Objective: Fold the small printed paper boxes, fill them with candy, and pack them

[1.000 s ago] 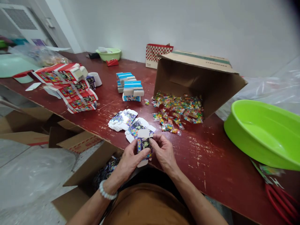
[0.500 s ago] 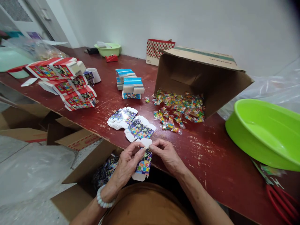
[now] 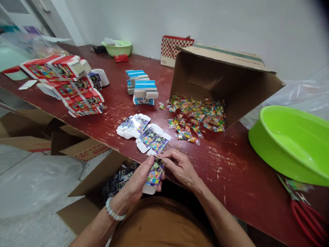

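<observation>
A small printed candy box (image 3: 154,174) with a dark purple front is held just off the table's front edge. My left hand (image 3: 140,178) is wrapped round it from the left, fingertips showing at its right side. At the box's upper end, my right hand (image 3: 180,168) is closed, its thumb and fingers at the top edge; the white flap there no longer shows. The lower white flap sticks out open. Just beyond lie flat purple boxes (image 3: 155,139) and a stack of more flattened boxes (image 3: 132,125). Small wrapped candies (image 3: 197,111) spill from a tipped carton (image 3: 221,79).
Bundles of red boxes (image 3: 74,80) stand left, with stacks of blue cards (image 3: 145,88) mid-table. A green basin (image 3: 285,147) and red-handled scissors (image 3: 305,216) are at right. Below the table edge, an open carton (image 3: 92,175) contains dark filled packs (image 3: 119,181). A paper bag (image 3: 168,51) stands behind.
My left hand has shifted from pinching the box's top to wrapping round its body. The top white flap, upright before, is folded down out of sight. The view has shifted slightly.
</observation>
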A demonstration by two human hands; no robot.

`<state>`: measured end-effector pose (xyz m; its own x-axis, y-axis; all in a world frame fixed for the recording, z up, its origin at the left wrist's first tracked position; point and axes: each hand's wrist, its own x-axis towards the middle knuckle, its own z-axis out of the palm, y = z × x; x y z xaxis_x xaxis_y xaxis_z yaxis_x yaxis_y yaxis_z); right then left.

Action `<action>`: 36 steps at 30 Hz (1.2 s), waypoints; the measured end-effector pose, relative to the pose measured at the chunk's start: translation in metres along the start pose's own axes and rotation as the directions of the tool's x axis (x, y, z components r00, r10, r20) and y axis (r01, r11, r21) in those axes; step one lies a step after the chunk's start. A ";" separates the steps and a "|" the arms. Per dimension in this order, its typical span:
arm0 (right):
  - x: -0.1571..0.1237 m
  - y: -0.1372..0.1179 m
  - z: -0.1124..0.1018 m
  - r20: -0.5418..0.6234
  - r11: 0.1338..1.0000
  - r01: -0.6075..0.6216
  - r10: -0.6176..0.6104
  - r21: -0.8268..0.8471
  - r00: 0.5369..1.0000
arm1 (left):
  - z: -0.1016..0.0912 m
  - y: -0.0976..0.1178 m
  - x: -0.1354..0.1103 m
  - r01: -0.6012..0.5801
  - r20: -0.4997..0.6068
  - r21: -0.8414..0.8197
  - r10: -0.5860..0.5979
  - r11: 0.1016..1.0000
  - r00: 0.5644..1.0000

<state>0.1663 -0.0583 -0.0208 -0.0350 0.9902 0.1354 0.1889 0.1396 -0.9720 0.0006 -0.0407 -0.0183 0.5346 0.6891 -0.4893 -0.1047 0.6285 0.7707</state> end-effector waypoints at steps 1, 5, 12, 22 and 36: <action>0.001 -0.002 0.000 0.017 0.998 -0.051 0.050 0.025 0.999 | 0.001 -0.001 0.001 0.000 -0.024 -0.003 0.000 1.000 1.000; 0.008 -0.005 0.001 0.048 0.929 -0.275 0.271 0.248 0.961 | 0.002 -0.003 0.004 -0.032 -0.046 0.074 0.035 0.997 0.998; 0.012 -0.005 0.004 0.124 0.799 -0.355 0.339 0.485 0.933 | -0.008 -0.006 0.008 -0.162 0.043 0.236 0.157 0.958 0.987; 0.011 -0.009 -0.019 0.213 0.920 0.258 -0.200 -0.295 0.956 | 0.004 -0.007 0.003 -0.142 -0.040 0.070 0.145 0.987 0.989; 0.058 0.046 -0.100 -0.273 0.551 -0.221 -0.013 -0.805 0.962 | -0.074 -0.014 -0.034 0.084 0.129 0.360 -0.138 0.929 0.982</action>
<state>0.2712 0.0059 -0.0380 0.2320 0.9528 0.1958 0.9016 -0.1350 -0.4111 -0.0783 -0.0465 -0.0423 0.6475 0.5431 -0.5346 0.2495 0.5118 0.8221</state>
